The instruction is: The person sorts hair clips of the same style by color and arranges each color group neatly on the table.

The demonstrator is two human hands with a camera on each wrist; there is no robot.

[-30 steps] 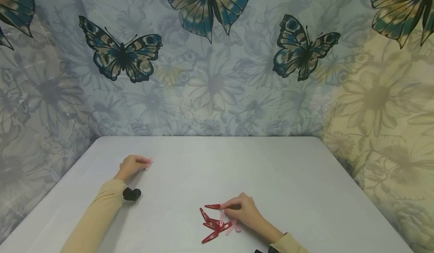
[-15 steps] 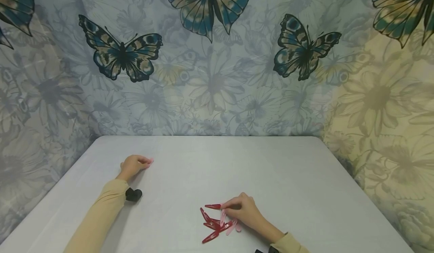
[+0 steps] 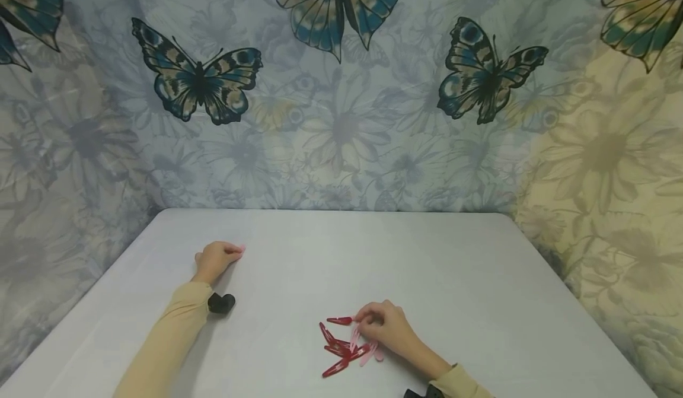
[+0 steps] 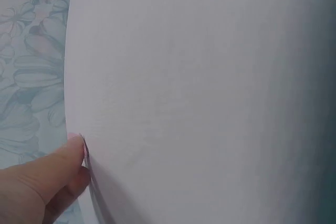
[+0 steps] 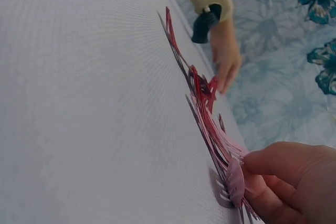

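My left hand [image 3: 214, 261] reaches to the far left of the white table, pinching a small pink hair clip [image 3: 242, 250] between thumb and forefinger. Only the clip's pink end [image 4: 73, 136] shows past the fingertips in the left wrist view. Nearer the front, my right hand [image 3: 391, 330] is at the edge of a loose pile, thumb and forefinger pinched at a pink hair clip [image 3: 354, 334]. Several red snap hair clips [image 3: 336, 367] lie crossed over one another beside it. More pink clips [image 5: 236, 182] sit under the right fingers, partly hidden.
The white table [image 3: 453, 267] runs back to a wall hanging [image 3: 341, 149] printed with butterflies and flowers. A black wrist device [image 3: 221, 303] sits on the left sleeve, and another [image 3: 424, 392] is near the right cuff.
The head view has shifted slightly. My left hand stays at the far left, with less of its pink clip showing now. The right hand and the pile look nearly the same.
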